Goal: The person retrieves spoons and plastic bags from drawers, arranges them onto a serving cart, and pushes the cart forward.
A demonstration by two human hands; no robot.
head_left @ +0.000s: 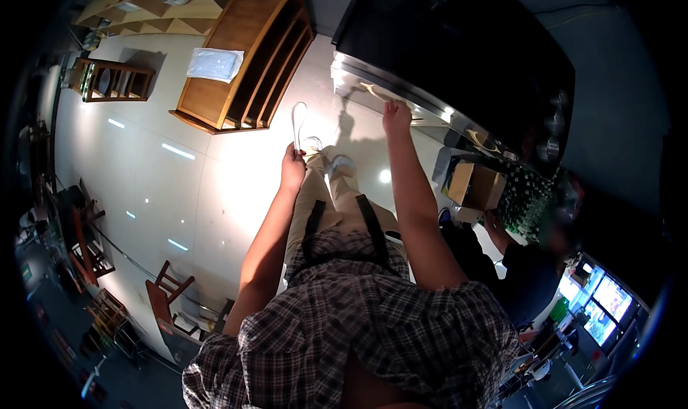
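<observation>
My left hand point(292, 169) is closed around a white looped strap or cord point(299, 119), whose loop stands up above the fist. A smaller white curl shows beside it, over my shoes. My right hand point(397, 116) is raised to the lit front edge of a long black-topped counter point(451, 58), its fingers curled inward. By its fingertips lies a pale, curved, narrow thing point(374, 91); whether the fingers grip it or the edge cannot be made out.
A wooden shelf unit point(211, 102) with a blue-white packet point(215, 64) on top stands ahead to the left. On the right, another person point(527, 276) is beside an open cardboard box point(475, 185) and a leafy plant point(530, 212). A wooden chair point(163, 287) stands at lower left.
</observation>
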